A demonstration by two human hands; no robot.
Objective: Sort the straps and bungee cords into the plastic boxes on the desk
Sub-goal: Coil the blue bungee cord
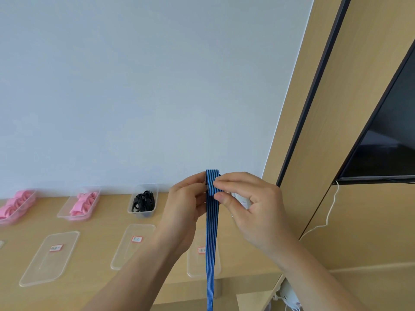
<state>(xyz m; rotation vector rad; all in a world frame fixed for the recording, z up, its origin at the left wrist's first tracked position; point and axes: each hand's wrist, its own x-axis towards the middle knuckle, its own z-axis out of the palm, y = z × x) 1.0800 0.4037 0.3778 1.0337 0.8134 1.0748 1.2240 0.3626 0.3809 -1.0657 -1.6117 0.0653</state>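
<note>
Both hands are up together above the desk [101, 239]: the left hand [186, 205] curls round the buckle [205, 181] side of the blue striped strap [211, 232], and the right hand [253, 205] pinches its folded top between thumb and fingertips. The tail drops straight to six o'clock between the wrists. At nine o'clock from the left hand sits the box of black straps [143, 202], beyond it the box of pink straps [80, 205], with a labelled lid [49, 257] flat at seven o'clock.
</note>
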